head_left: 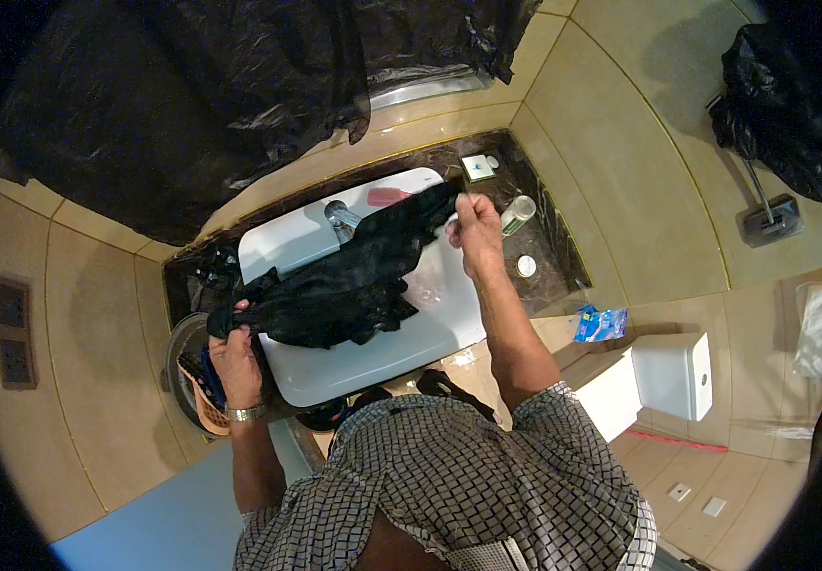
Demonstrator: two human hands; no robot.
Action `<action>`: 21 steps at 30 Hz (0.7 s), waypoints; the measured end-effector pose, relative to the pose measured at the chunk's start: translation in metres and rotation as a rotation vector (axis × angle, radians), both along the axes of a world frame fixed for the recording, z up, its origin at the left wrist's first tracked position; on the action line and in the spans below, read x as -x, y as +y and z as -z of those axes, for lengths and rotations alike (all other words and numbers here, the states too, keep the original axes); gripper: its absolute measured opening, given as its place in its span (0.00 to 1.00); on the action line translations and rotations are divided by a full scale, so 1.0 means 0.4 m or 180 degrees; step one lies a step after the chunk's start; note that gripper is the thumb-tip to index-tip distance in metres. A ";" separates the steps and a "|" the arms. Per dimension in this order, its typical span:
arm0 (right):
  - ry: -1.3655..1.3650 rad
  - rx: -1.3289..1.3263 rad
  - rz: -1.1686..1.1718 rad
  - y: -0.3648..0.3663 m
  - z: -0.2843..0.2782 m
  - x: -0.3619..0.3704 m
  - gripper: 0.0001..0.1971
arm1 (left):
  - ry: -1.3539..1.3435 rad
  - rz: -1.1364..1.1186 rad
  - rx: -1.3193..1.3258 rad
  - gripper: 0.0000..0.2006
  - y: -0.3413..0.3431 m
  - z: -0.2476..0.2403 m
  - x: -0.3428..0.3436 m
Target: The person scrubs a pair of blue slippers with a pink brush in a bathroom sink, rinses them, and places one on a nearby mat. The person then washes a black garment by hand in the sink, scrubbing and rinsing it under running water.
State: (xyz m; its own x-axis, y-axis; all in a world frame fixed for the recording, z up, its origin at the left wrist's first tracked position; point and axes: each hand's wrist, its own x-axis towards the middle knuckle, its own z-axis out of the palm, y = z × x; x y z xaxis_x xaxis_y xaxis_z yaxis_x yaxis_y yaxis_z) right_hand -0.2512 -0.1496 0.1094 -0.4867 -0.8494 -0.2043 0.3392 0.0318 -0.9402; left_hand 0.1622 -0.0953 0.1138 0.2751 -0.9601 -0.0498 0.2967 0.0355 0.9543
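A dark, wet-looking garment (pixel 335 285) is stretched slantwise over a white washbasin (pixel 335 381). Its left end is gripped by my left hand (pixel 232 366), which has fingers closed on the cloth. Higher up and to the right, my right hand (pixel 478 228) pinches the other end. The lower edge of the cloth hangs in loose folds and hides much of the bowl. Behind it stands a chrome tap (pixel 340 219), partly covered. A pink brush (pixel 389 197) lies on the basin's back rim.
On the dark stone counter (pixel 554 243) to the right are a clear jar (pixel 518 214), a round white lid (pixel 526 265) and a small box (pixel 478 168). A bucket (pixel 183 366) with a basket stands left. A blue packet (pixel 599 324) lies near the white toilet (pixel 673 376).
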 end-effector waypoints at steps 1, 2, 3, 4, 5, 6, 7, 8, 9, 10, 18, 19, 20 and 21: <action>0.0302 -0.0266 -0.0344 0.013 0.030 0.025 0.10 | -0.0046 0.0234 -0.0048 0.18 0.002 0.016 -0.038; 0.0515 -0.0405 -0.0550 0.024 0.064 0.035 0.10 | -0.0068 0.0229 -0.0024 0.18 0.000 0.006 -0.028; 0.0728 -0.0543 -0.0757 0.036 0.099 0.042 0.11 | -0.0090 0.0224 0.0001 0.19 -0.004 -0.008 -0.015; 0.0926 -0.0680 -0.0978 0.048 0.131 0.040 0.11 | -0.0127 0.0208 0.0023 0.19 -0.008 -0.019 -0.008; 0.0740 -0.0619 -0.0867 0.059 0.150 0.022 0.11 | -0.0078 0.0203 -0.0017 0.19 -0.018 -0.018 -0.016; 0.0623 -0.0761 -0.0741 0.063 0.165 0.017 0.12 | -0.0028 0.0198 -0.0056 0.19 -0.031 -0.016 -0.032; 0.0495 -0.0908 -0.0619 0.066 0.181 0.010 0.12 | 0.0013 0.0191 -0.0101 0.19 -0.039 -0.014 -0.042; 0.0374 -0.1057 -0.0471 0.071 0.201 0.012 0.12 | -0.0047 0.0215 -0.0016 0.19 -0.047 -0.026 -0.037; 0.0163 -0.1075 -0.0346 0.076 0.238 0.027 0.11 | -0.0105 0.0241 0.0069 0.18 -0.054 -0.047 -0.035; -0.0437 -0.0903 -0.0190 0.079 0.262 0.039 0.11 | -0.0172 0.0250 0.0155 0.18 -0.058 -0.073 -0.035; -0.2422 0.0049 -0.0223 0.097 0.224 0.016 0.20 | -0.0057 -0.0112 0.0724 0.17 -0.045 -0.245 -0.082; -0.2434 0.0004 -0.0223 0.090 0.228 0.010 0.19 | -0.0142 -0.0137 0.0750 0.17 -0.047 -0.264 -0.071; -0.2448 -0.0042 -0.0225 0.084 0.232 0.007 0.18 | -0.0229 -0.0163 0.0775 0.17 -0.050 -0.279 -0.050; -0.2298 -0.0156 -0.0253 0.077 0.247 0.006 0.17 | -0.0318 -0.0190 0.0800 0.17 -0.051 -0.287 -0.040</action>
State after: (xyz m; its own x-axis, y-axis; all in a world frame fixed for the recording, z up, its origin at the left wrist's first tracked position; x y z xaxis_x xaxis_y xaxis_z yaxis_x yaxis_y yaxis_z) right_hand -0.2536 -0.1189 0.0106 -0.1534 -0.8582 -0.4898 0.8693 0.1185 -0.4798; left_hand 0.1780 -0.1159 0.2286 0.3232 -0.9209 0.2180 0.1919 0.2894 0.9378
